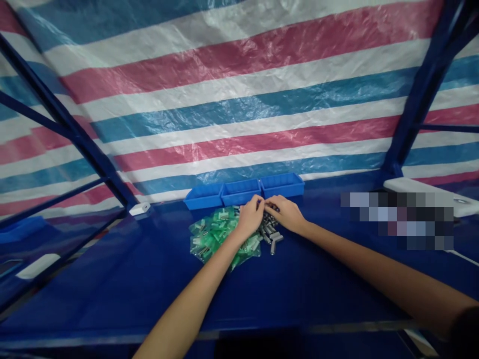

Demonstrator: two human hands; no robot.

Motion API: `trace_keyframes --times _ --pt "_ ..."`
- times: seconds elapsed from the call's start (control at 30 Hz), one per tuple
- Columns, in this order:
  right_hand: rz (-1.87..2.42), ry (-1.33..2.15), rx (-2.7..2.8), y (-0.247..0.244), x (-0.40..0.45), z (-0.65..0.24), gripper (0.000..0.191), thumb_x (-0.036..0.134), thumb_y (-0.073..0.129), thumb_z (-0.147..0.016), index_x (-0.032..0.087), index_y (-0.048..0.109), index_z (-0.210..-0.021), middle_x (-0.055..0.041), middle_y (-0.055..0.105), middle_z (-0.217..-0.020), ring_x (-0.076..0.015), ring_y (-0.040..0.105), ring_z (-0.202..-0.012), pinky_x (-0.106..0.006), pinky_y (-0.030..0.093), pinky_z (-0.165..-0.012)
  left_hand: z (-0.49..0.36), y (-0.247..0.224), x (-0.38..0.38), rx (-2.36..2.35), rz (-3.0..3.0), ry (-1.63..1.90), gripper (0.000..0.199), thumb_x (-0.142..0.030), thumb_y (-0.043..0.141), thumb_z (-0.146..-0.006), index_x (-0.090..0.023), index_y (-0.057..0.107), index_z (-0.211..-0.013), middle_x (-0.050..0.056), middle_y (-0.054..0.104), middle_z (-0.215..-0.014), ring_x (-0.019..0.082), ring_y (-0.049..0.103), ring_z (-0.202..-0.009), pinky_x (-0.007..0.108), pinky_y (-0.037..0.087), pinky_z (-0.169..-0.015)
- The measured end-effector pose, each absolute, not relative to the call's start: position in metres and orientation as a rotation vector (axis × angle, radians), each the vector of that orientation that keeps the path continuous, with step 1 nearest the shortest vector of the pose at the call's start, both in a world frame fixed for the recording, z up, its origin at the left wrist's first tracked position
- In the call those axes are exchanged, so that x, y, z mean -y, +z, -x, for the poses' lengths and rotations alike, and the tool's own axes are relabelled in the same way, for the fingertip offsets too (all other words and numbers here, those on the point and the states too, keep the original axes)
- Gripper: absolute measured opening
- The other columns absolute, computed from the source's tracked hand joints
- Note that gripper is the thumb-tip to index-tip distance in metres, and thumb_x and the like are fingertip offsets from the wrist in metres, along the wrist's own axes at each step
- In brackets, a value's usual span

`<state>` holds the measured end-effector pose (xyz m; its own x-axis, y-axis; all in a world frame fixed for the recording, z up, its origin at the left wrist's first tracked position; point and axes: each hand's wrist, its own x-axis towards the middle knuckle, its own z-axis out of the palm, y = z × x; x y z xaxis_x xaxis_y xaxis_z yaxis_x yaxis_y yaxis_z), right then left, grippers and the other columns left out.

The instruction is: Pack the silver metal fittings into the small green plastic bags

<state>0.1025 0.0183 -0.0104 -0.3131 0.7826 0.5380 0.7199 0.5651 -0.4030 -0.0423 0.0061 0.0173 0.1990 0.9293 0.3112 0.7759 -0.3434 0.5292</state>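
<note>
My left hand [250, 215] and my right hand [286, 213] meet over the middle of the table, fingertips close together. The fingers of both are closed in a pinch; whatever is between them is too small or hidden to make out. Under and beside the left hand lies a pile of small clear-green plastic bags [214, 230], some with small metal pieces showing inside. Loose grey metal cylinders [275, 237] are heaped under the right hand, a few lying nearer to me. Part of both piles is hidden by my hands and left forearm.
Three joined blue bins [241, 187] stand just behind the piles, before a striped plastic sheet [239, 109]. A small white box [139, 209] sits at the left of the blue table [149, 289]. On the right are a white object [430, 195] and a pixelated patch. Blue metal posts [422, 94] frame both sides.
</note>
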Motion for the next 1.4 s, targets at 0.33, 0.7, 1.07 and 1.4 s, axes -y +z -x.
trace_keyframes --times 0.33,0.7,1.07,1.4 --pt "1.012 0.224 1.908 -0.014 -0.018 -0.098 0.025 0.033 0.052 -0.084 0.02 0.066 -0.1 -0.0042 0.067 -0.085 -0.0167 0.056 -0.078 -0.026 0.043 -0.067 0.045 0.013 -0.012 -1.469 -2.036 1.281 0.016 -0.025 0.045 -0.084 -0.018 0.056 -0.093 0.0 0.061 -0.075 0.012 0.057 -0.072 0.024 0.043 -0.073" --pt "0.948 0.503 1.645 -0.009 -0.014 -0.093 0.029 0.041 0.048 -0.083 0.017 0.064 -0.083 -0.0041 0.066 -0.078 -0.0149 0.059 -0.069 -0.025 0.046 -0.065 0.037 0.01 0.0 -1.616 -2.476 0.775 0.021 -0.024 0.037 -0.087 -0.019 0.049 -0.104 0.005 0.064 -0.087 0.02 0.06 -0.085 0.031 0.043 -0.077" --pt "1.045 0.568 1.508 -0.008 -0.026 -0.096 0.036 0.05 0.059 -0.071 0.014 0.064 -0.071 -0.004 0.064 -0.059 -0.0156 0.058 -0.055 -0.025 0.045 -0.055 0.034 0.005 0.012 -1.794 -2.746 0.501 0.031 -0.029 0.038 -0.086 -0.012 0.05 -0.11 0.014 0.062 -0.105 0.028 0.054 -0.103 0.043 0.034 -0.089" --pt "1.102 0.789 1.411 -0.002 -0.042 -0.107 0.038 0.049 0.068 -0.061 0.012 0.068 -0.073 -0.0034 0.065 -0.057 -0.0144 0.059 -0.05 -0.026 0.049 -0.054 0.032 0.005 0.015 -1.734 -2.743 0.544 0.026 -0.028 0.038 -0.087 -0.014 0.055 -0.1 0.015 0.062 -0.102 0.028 0.053 -0.101 0.044 0.031 -0.09"
